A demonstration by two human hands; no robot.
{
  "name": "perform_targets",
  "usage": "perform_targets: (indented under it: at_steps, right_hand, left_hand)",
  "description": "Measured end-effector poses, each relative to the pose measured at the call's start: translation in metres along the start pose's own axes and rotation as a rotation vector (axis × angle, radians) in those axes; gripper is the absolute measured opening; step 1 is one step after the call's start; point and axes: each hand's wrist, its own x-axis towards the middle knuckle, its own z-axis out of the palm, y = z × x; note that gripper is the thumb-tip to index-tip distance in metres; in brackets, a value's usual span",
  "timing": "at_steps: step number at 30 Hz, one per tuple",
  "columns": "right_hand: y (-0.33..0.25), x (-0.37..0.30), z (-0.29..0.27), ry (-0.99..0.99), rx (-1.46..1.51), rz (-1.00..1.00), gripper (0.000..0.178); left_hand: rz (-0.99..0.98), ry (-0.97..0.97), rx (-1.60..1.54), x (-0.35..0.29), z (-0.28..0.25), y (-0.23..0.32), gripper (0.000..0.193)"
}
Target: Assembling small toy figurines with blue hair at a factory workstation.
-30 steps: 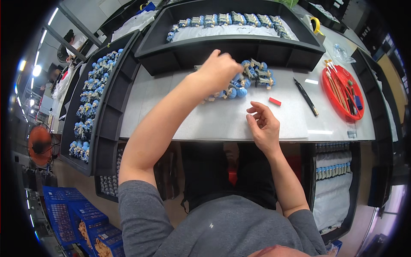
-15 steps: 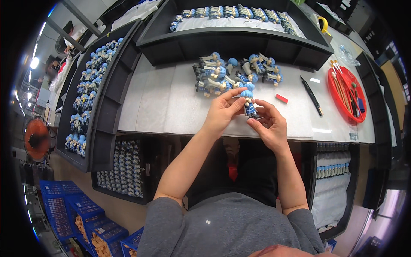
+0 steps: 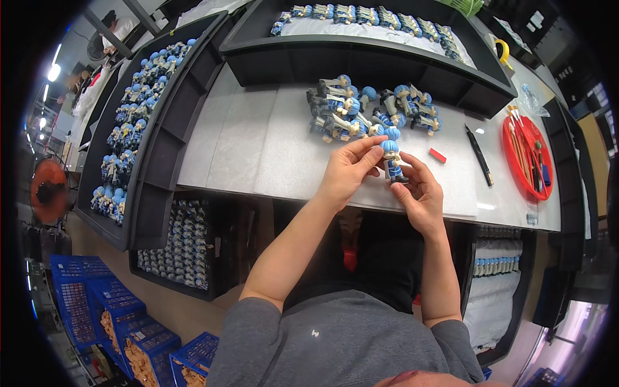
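"What's in your hands?"

"One blue-haired figurine. It's above the tabletop, close to the middle of the near edge, head away from me and boots toward me."

"How are you gripping it?"

"My left hand is closed on it, thumb and fingers pinching around the head and shoulder. My right hand curls beside the legs and boots; whether it really grips or only steadies, I can't tell."

"Why hold it at the ends like that?"

"Probably so its front stays uncovered and I can look it over."

"And the others?"

"A loose pile of figurines lies just beyond my hands, toward the far edge, likely there for easy reach. In the far tray more lie side by side on a white sheet, I'd guess so they don't rub. The left tray, along the left edge, is filled more crowdedly."

"What's to your right?"

"A small red block just beside my right hand, then a black pen-like tool. Nearer the right edge, a red dish holds brushes, presumably so they don't roll about."
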Motion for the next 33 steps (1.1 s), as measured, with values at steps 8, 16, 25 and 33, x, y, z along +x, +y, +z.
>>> perform_targets:
  at_steps: [8, 16, 25, 33]
  right_hand:
    - [0.010, 0.000, -0.001, 0.061, -0.072, -0.149, 0.052]
    - [-0.006, 0.003, 0.002, 0.067, -0.121, -0.091, 0.052]
    - [0.001, 0.002, 0.002, 0.118, -0.050, -0.116, 0.053]
    - [0.007, 0.000, -0.001, 0.180, -0.161, -0.204, 0.056]
  left_hand:
    - [0.072, -0.023, 0.148, 0.000, 0.000, -0.006, 0.030]
    - [0.048, -0.012, 0.075, 0.000, -0.003, -0.004, 0.030]
    - [0.058, -0.058, 0.052, 0.000, -0.002, -0.004, 0.034]
    - [-0.010, -0.019, 0.288, -0.003, 0.005, -0.001, 0.033]
